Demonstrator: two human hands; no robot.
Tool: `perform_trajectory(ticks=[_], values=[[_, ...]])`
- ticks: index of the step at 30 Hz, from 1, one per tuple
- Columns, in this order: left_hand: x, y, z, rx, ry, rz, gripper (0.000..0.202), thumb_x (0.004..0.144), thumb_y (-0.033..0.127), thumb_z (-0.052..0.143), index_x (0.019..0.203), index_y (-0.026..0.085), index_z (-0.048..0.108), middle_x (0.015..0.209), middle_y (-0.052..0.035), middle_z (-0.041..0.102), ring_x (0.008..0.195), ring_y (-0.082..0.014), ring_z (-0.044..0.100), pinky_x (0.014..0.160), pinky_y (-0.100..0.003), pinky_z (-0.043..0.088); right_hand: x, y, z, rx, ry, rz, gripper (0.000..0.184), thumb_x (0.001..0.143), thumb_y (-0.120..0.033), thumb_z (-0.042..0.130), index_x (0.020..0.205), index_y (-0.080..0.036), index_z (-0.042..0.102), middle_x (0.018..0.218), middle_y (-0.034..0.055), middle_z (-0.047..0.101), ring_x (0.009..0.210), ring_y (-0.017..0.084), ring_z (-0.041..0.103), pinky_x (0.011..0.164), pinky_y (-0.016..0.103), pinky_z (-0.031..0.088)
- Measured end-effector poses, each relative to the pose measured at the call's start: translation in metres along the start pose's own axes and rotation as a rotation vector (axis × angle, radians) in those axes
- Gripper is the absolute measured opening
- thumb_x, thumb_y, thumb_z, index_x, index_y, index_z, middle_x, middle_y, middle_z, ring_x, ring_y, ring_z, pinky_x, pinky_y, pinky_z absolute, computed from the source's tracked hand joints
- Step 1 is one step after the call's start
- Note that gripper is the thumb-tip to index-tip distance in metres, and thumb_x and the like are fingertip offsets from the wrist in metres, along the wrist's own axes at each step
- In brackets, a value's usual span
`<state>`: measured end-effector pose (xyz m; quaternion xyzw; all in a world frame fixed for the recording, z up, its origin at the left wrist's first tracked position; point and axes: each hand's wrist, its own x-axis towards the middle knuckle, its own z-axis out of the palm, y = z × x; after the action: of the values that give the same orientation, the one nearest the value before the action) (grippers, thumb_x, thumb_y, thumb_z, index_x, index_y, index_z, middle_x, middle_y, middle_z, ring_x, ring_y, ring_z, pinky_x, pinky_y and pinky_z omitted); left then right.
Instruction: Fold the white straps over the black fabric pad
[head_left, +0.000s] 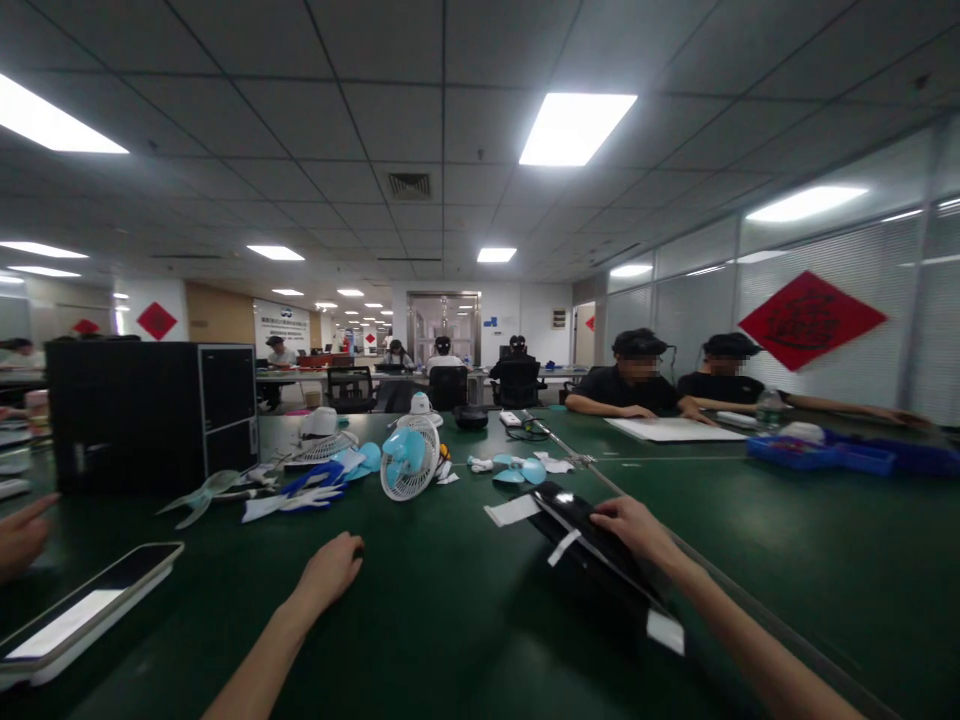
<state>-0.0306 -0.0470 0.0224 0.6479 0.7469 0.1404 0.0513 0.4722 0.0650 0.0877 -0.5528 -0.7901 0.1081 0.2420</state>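
The right hand (630, 522), right of centre in the lower frame, rests with fingers spread on the upper end of a black pouch (592, 550). The pouch lies flat on the green table (450, 620). White tape strips cross it near the hand, and a white label shows at its lower right end. The hand presses or touches rather than grips; no finger wraps under the edge as far as can be seen.

The left hand (330, 570), lower centre, lies on the table loosely curled and holds nothing. It is well apart from the pouch.

State of work, as a judgement: the pouch looks closed and still taped, so opening or unpacking appears not yet begun. Parts already lie out in mid-frame: a small fan (409, 460) with a white guard and blue blades stands upright, loose blue blades (517, 470) lie to its right, and more blades and gloves (300, 495) lie to its left. A white slip (512, 511) lies just left of the pouch.

A tablet (82, 610) sits at lower left. Another person's hand (22, 535) enters at the left edge. Two people sit at upper right.
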Motion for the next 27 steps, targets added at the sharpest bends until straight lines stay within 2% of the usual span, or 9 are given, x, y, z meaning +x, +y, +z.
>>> perform_trajectory(ticks=[5, 9, 12, 17, 20, 23, 27], values=[[0.004, -0.002, 0.004, -0.003, -0.003, 0.013, 0.031, 0.085, 0.029, 0.047, 0.111, 0.02, 0.062, 0.116, -0.0081, 0.061, 0.105, -0.0224, 0.06, 0.085, -0.031, 0.048, -0.022, 0.073, -0.028, -0.158, 0.087, 0.211, 0.028, 0.08, -0.03, 0.054, 0.083, -0.014, 0.077, 0.09, 0.0115, 0.074, 0.086, 0.025, 0.067, 0.072, 0.028, 0.045], [0.01, -0.009, 0.01, -0.01, -0.009, 0.012, 0.032, 0.085, 0.03, 0.046, 0.112, 0.02, 0.061, 0.117, -0.0082, 0.061, 0.105, -0.0228, 0.06, 0.085, -0.032, 0.048, -0.034, 0.103, -0.028, -0.191, 0.103, 0.302, 0.024, 0.079, -0.03, 0.056, 0.079, -0.017, 0.076, 0.088, 0.0113, 0.074, 0.084, 0.025, 0.067, 0.067, 0.028, 0.044], [0.014, -0.014, 0.014, -0.009, -0.004, 0.02, 0.033, 0.085, 0.03, 0.046, 0.112, 0.02, 0.06, 0.116, -0.0085, 0.061, 0.105, -0.0228, 0.06, 0.085, -0.033, 0.048, -0.038, 0.107, -0.023, -0.223, 0.088, 0.322, 0.024, 0.08, -0.028, 0.054, 0.078, -0.016, 0.075, 0.085, 0.0119, 0.074, 0.083, 0.026, 0.067, 0.067, 0.029, 0.044], [0.017, -0.021, 0.02, -0.015, -0.019, 0.025, 0.036, 0.085, 0.033, 0.044, 0.117, 0.022, 0.058, 0.119, -0.008, 0.06, 0.106, -0.0228, 0.059, 0.087, -0.034, 0.049, -0.042, 0.1, -0.021, -0.225, 0.082, 0.337, 0.025, 0.081, -0.03, 0.053, 0.078, -0.017, 0.073, 0.086, 0.0119, 0.073, 0.085, 0.026, 0.067, 0.067, 0.029, 0.043], [0.02, -0.026, 0.023, -0.015, -0.027, 0.022, 0.038, 0.085, 0.035, 0.045, 0.119, 0.022, 0.057, 0.122, -0.0089, 0.058, 0.109, -0.0235, 0.058, 0.089, -0.035, 0.049, -0.049, 0.093, -0.024, -0.247, 0.168, 0.298, 0.025, 0.08, -0.035, 0.054, 0.079, -0.017, 0.071, 0.089, 0.0122, 0.072, 0.086, 0.026, 0.066, 0.068, 0.029, 0.043], [0.023, -0.031, 0.026, -0.025, -0.026, 0.033, 0.04, 0.085, 0.035, 0.045, 0.12, 0.021, 0.057, 0.123, -0.0095, 0.058, 0.109, -0.0238, 0.058, 0.089, -0.035, 0.049, -0.067, 0.084, -0.03, -0.256, 0.249, 0.308, 0.031, 0.083, -0.043, 0.049, 0.083, -0.018, 0.067, 0.091, 0.0132, 0.071, 0.084, 0.026, 0.065, 0.066, 0.031, 0.044], [0.025, -0.031, 0.028, -0.024, -0.025, 0.039, 0.039, 0.084, 0.036, 0.046, 0.119, 0.021, 0.058, 0.121, -0.0096, 0.059, 0.108, -0.0242, 0.059, 0.088, -0.035, 0.049, -0.107, 0.078, -0.034, -0.151, 0.194, 0.409, 0.035, 0.084, -0.05, 0.043, 0.078, -0.021, 0.063, 0.081, 0.0118, 0.071, 0.074, 0.026, 0.066, 0.061, 0.033, 0.044]])
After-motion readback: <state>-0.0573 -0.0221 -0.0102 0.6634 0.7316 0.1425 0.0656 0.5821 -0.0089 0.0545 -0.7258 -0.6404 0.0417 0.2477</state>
